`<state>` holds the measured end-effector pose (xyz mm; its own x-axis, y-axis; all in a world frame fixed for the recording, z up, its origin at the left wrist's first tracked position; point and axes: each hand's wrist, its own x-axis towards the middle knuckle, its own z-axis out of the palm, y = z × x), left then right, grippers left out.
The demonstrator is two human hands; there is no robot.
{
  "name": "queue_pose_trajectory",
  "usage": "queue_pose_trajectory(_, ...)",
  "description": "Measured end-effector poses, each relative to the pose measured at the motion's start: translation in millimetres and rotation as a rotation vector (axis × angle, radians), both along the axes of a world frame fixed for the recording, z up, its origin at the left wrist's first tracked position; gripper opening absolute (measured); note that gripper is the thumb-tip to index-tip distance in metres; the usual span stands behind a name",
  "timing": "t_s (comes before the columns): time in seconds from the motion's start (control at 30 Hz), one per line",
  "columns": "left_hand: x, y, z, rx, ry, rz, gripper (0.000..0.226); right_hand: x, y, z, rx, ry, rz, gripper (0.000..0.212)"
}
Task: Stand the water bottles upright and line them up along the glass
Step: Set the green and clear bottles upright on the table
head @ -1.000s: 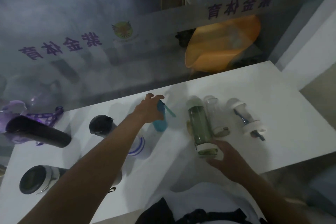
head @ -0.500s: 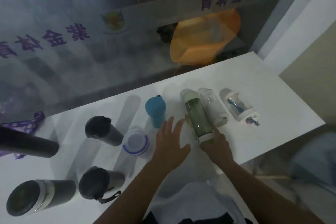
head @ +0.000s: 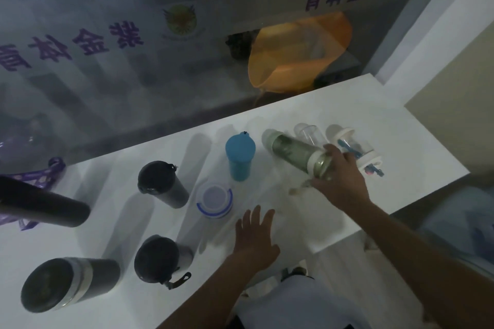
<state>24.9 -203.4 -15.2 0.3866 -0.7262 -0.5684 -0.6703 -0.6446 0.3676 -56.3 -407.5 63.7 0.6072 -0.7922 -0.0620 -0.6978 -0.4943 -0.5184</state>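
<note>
Surface [head: 414, 141]: white, running along the glass [head: 107, 88]. Ahead of the left hand [head: 255, 240], toward the glass, stands a blue bottle [head: 240, 155], upright and just short of the pane. To that hand's left are a white bottle with a blue ring [head: 213, 199] and a black tumbler [head: 163, 184], both upright. Further left and nearer the edge are a strapped black tumbler [head: 157, 259] and a banded dark flask [head: 66, 283]. A long black flask [head: 42, 204] lies on its side over a purple bag [head: 34, 176]. Beyond the right hand [head: 340, 181] lie a clear bottle [head: 307, 133] and a white-capped bottle [head: 350, 145], partly hidden by the fingers; a blue straw shows inside the capped one. Behind the pane there is an orange shape [head: 294, 56]. The green bottle [head: 291, 148] has a tinted translucent body, a pale cap and a pale collar. It is tilted with the cap end toward the glass, between the blue bottle and the clear one. Whether it holds liquid cannot be told. The right hand grips its lower end, fingers curled round it. The left hand is spread wide, fingers straight, holding nothing, low over the surface; whether it touches cannot be told.
</note>
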Motion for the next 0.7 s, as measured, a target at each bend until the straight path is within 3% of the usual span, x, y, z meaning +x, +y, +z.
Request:
queue_pose_trajectory(0.13, -6.2, -4.0, -5.7, 0.002, -0.011, -0.046, 0.084, 26.7, -20.8, 56.0, -0.046, 0.065, 0.134, 0.073)
queue_pose_trajectory(0.27, -7.6, -6.4, -5.9, -0.01, -0.017, -0.051, 0.084, 42.9, -25.1, 72.7, 0.013, 0.151, 0.226, 0.069)
queue_pose_trajectory(0.7, -13.5, -20.4, 8.4, -0.06, 0.032, -0.016, 0.082, 18.2, -34.7, 54.7, 0.138, -0.013, 0.275, 0.085)
